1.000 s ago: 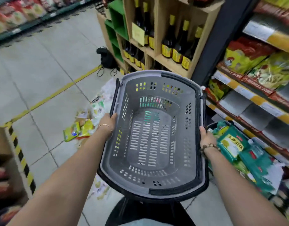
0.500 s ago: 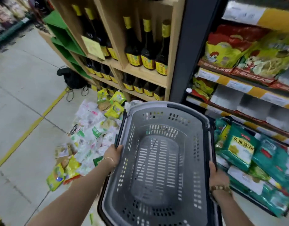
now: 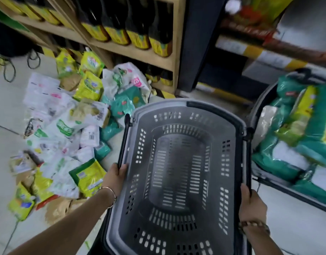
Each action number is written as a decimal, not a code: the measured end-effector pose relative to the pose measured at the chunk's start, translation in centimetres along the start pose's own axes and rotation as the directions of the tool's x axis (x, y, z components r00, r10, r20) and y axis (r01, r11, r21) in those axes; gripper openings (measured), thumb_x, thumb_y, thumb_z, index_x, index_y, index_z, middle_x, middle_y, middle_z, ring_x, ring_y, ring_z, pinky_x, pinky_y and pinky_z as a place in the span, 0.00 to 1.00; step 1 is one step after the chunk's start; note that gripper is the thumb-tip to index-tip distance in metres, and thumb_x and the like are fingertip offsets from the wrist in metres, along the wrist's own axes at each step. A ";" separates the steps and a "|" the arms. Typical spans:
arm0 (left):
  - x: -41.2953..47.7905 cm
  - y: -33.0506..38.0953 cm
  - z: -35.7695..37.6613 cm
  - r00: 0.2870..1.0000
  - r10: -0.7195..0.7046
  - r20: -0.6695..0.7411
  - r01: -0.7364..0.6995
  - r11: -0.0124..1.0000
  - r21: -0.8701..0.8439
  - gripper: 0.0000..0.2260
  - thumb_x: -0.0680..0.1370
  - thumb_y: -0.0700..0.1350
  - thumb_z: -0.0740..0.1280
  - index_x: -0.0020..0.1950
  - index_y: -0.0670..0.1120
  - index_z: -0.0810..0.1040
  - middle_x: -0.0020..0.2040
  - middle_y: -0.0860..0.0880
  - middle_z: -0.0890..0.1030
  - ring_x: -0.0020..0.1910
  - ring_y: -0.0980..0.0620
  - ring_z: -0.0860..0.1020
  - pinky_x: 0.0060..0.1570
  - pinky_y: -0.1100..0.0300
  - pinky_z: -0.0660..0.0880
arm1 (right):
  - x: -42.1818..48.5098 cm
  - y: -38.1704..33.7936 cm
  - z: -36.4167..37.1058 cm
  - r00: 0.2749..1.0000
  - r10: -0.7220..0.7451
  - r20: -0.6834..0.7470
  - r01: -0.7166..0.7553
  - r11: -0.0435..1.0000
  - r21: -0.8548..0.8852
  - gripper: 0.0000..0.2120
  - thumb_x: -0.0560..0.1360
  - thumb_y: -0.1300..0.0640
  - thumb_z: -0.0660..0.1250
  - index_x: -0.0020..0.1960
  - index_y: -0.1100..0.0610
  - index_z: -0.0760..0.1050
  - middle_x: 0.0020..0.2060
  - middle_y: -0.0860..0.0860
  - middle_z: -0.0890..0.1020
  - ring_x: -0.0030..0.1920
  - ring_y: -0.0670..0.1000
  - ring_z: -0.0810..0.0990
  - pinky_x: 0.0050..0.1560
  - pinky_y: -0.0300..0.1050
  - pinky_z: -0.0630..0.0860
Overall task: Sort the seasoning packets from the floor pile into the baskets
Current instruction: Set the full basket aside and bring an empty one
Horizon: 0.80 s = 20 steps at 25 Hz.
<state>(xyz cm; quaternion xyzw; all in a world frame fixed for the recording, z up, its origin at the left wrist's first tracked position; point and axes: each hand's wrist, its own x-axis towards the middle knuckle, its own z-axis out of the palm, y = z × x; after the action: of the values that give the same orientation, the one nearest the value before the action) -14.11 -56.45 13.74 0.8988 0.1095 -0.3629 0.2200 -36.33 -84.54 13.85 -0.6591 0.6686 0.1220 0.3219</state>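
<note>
Grey basket [image 3: 178,172] points its long axis away from you toward the bottle shelf [image 3: 140,54]. Your left hand [image 3: 115,176] and right hand [image 3: 250,205] clench its side rims. The packet pile [image 3: 66,129] to its left is closer than before.

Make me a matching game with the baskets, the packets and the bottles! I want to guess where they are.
1 grey basket
2 second basket
3 packet pile
4 dark bottles

A on the wooden shelf
B on the floor
C empty, gripped by left hand and right hand
D full of packets

Pairs: 1-C, 2-D, 3-B, 4-A
</note>
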 end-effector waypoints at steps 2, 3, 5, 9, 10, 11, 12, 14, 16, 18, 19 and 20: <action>0.8 -1.4 1.7 1.000 -0.007 -0.029 0.006 0.999 -0.035 0.14 0.80 0.45 0.60 0.37 0.43 0.62 0.35 0.36 0.71 0.40 0.38 0.72 0.39 0.52 0.60 | 1.1 1.1 1.6 0.999 -0.030 -0.040 0.029 0.999 -0.024 0.22 0.79 0.45 0.54 0.41 0.64 0.71 0.38 0.65 0.76 0.43 0.66 0.75 0.42 0.55 0.68; 0.9 -2.0 2.1 0.999 -0.006 -0.041 0.004 0.998 -0.065 0.15 0.80 0.45 0.61 0.36 0.44 0.60 0.32 0.40 0.68 0.37 0.41 0.69 0.39 0.53 0.59 | 1.4 1.4 2.1 0.998 -0.038 -0.052 0.036 0.999 -0.039 0.23 0.79 0.45 0.54 0.44 0.65 0.72 0.40 0.67 0.77 0.45 0.68 0.75 0.42 0.55 0.68; 0.9 -2.8 2.8 0.998 0.018 -0.055 -0.024 0.994 -0.104 0.14 0.80 0.44 0.61 0.36 0.45 0.61 0.31 0.44 0.67 0.36 0.45 0.67 0.38 0.54 0.60 | 1.9 2.0 2.9 0.997 -0.050 -0.063 0.048 0.998 -0.033 0.24 0.79 0.44 0.53 0.50 0.66 0.74 0.44 0.68 0.78 0.48 0.69 0.75 0.43 0.54 0.67; 1.9 -2.7 3.1 0.995 0.059 -0.086 -0.070 0.990 -0.123 0.12 0.80 0.45 0.59 0.41 0.41 0.64 0.33 0.43 0.69 0.35 0.43 0.68 0.37 0.53 0.61 | 2.7 1.9 4.2 0.995 -0.038 -0.092 0.042 0.999 0.036 0.24 0.79 0.45 0.53 0.53 0.67 0.73 0.47 0.69 0.78 0.49 0.68 0.75 0.44 0.53 0.67; 2.2 -2.3 3.1 0.993 0.068 -0.095 -0.079 0.990 -0.118 0.13 0.80 0.45 0.59 0.39 0.42 0.63 0.32 0.43 0.68 0.34 0.43 0.67 0.37 0.53 0.61 | 2.9 1.7 4.4 0.993 -0.037 -0.110 0.043 0.998 0.050 0.25 0.80 0.45 0.53 0.53 0.67 0.73 0.47 0.68 0.78 0.49 0.68 0.75 0.43 0.52 0.66; 2.6 -1.9 3.1 0.991 0.080 -0.103 -0.091 0.989 -0.113 0.14 0.80 0.45 0.59 0.37 0.44 0.61 0.31 0.44 0.67 0.32 0.44 0.65 0.36 0.53 0.58 | 3.1 1.5 4.5 0.992 -0.036 -0.124 0.044 0.997 0.063 0.25 0.80 0.45 0.53 0.53 0.67 0.74 0.46 0.68 0.78 0.48 0.68 0.75 0.43 0.50 0.64; 2.9 -1.5 3.1 0.990 0.088 -0.107 -0.100 0.989 -0.108 0.15 0.80 0.44 0.59 0.36 0.46 0.59 0.30 0.45 0.65 0.31 0.45 0.63 0.34 0.54 0.55 | 3.3 1.3 4.6 0.989 -0.042 -0.143 0.052 0.996 0.067 0.25 0.79 0.45 0.53 0.53 0.67 0.74 0.46 0.68 0.78 0.48 0.67 0.75 0.42 0.50 0.63; 3.2 -1.2 3.1 0.991 0.094 -0.092 -0.104 0.988 -0.116 0.16 0.80 0.44 0.59 0.35 0.47 0.57 0.30 0.47 0.64 0.31 0.46 0.61 0.35 0.55 0.55 | 3.3 1.0 4.5 0.989 -0.032 -0.142 0.043 0.996 0.075 0.24 0.79 0.44 0.53 0.53 0.66 0.73 0.45 0.68 0.78 0.47 0.67 0.75 0.42 0.49 0.63; 3.4 -1.2 2.9 0.995 0.082 -0.059 -0.090 0.986 -0.143 0.16 0.81 0.44 0.59 0.35 0.47 0.58 0.30 0.46 0.65 0.32 0.47 0.63 0.35 0.56 0.58 | 3.2 0.6 4.5 0.990 -0.019 -0.141 0.030 0.996 0.079 0.24 0.79 0.44 0.53 0.52 0.65 0.73 0.45 0.68 0.78 0.47 0.67 0.76 0.41 0.49 0.64; 3.7 -1.1 2.7 0.997 0.067 -0.024 -0.070 0.986 -0.154 0.15 0.81 0.44 0.59 0.36 0.47 0.59 0.33 0.45 0.67 0.34 0.47 0.65 0.36 0.56 0.59 | 2.8 0.1 4.2 0.994 -0.004 -0.110 0.012 0.997 0.073 0.23 0.80 0.45 0.53 0.52 0.65 0.73 0.45 0.68 0.78 0.47 0.67 0.76 0.42 0.49 0.64; 3.9 -1.1 2.7 0.998 0.063 0.013 -0.061 0.988 -0.140 0.14 0.81 0.44 0.58 0.37 0.46 0.60 0.34 0.44 0.67 0.36 0.48 0.66 0.39 0.56 0.60 | 2.5 0.0 4.0 0.996 -0.002 -0.093 0.008 0.998 0.066 0.21 0.80 0.47 0.54 0.53 0.65 0.73 0.46 0.68 0.78 0.48 0.67 0.76 0.43 0.50 0.65; 3.8 -1.0 2.6 0.997 0.061 0.055 -0.055 0.993 -0.106 0.13 0.81 0.43 0.58 0.38 0.45 0.61 0.35 0.44 0.67 0.38 0.49 0.66 0.40 0.56 0.61 | 2.0 -0.1 3.8 0.997 -0.014 -0.071 0.018 0.999 0.051 0.19 0.80 0.48 0.55 0.55 0.65 0.72 0.48 0.67 0.78 0.49 0.67 0.76 0.44 0.51 0.67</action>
<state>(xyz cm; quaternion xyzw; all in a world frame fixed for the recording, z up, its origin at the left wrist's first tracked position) -13.33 -56.69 9.05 0.8779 0.0955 -0.3762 0.2805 -35.09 -83.88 9.81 -0.6598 0.6772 0.0790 0.3160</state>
